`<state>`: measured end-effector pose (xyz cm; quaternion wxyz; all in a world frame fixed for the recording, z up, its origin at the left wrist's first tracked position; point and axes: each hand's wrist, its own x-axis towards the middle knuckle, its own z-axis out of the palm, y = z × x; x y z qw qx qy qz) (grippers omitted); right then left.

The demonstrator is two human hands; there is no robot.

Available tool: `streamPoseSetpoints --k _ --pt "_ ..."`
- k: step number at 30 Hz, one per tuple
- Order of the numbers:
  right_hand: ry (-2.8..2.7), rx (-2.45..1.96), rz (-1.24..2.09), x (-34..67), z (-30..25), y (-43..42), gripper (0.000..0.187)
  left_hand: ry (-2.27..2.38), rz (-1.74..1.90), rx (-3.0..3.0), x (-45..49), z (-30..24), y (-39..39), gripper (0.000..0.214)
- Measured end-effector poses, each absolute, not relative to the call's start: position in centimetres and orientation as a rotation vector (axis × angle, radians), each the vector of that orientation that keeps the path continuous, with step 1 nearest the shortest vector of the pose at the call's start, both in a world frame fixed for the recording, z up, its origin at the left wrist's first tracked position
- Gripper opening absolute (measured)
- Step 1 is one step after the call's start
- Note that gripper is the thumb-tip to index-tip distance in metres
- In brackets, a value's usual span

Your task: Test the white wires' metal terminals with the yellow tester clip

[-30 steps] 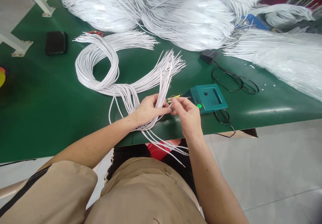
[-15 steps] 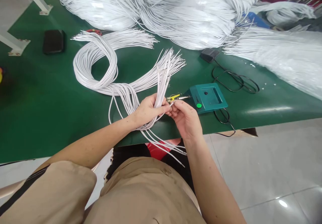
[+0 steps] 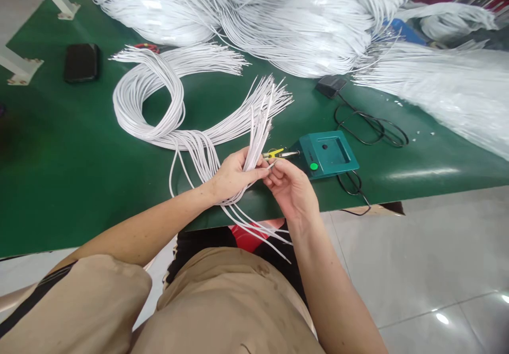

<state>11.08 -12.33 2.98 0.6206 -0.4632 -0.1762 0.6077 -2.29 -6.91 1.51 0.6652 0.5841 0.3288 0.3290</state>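
My left hand (image 3: 233, 176) is closed round a bundle of thin white wires (image 3: 258, 126) that fan upward from the fist; their tails hang off the table edge over my lap. My right hand (image 3: 290, 184) pinches the end of one white wire beside the left thumb. Just beyond the fingers, a yellow-handled probe (image 3: 278, 154) sticks out of a small teal tester box (image 3: 328, 154) with a green button. The same bundle loops back in a big coil (image 3: 147, 105) on the green table (image 3: 71, 163).
Large heaps of white wire (image 3: 278, 20) cover the back of the table and the right side (image 3: 445, 89). A black phone (image 3: 81, 62) lies at the left. A black adapter (image 3: 331, 86) and its black cord (image 3: 374, 129) lie behind the box. Grey floor is on the right.
My right hand has drawn back slightly from the probe toward my left hand, still pinching a wire end. The left hand keeps its hold on the bundle.
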Motion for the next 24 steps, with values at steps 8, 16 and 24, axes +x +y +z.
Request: streamPoseSetpoints --k 8,16,24 --pt "-0.375 -1.078 1.463 11.4 3.9 -12.1 0.023 0.617 0.717 1.153 -2.0 1.7 -7.2 0.021" --pt "-0.398 -1.078 1.552 11.9 3.5 -11.8 0.023 0.640 0.694 1.176 -2.1 1.6 -7.1 0.022" --pt "-0.369 -1.025 1.608 12.2 3.2 -12.7 0.023 0.591 0.706 1.147 -2.1 1.4 -7.1 0.021"
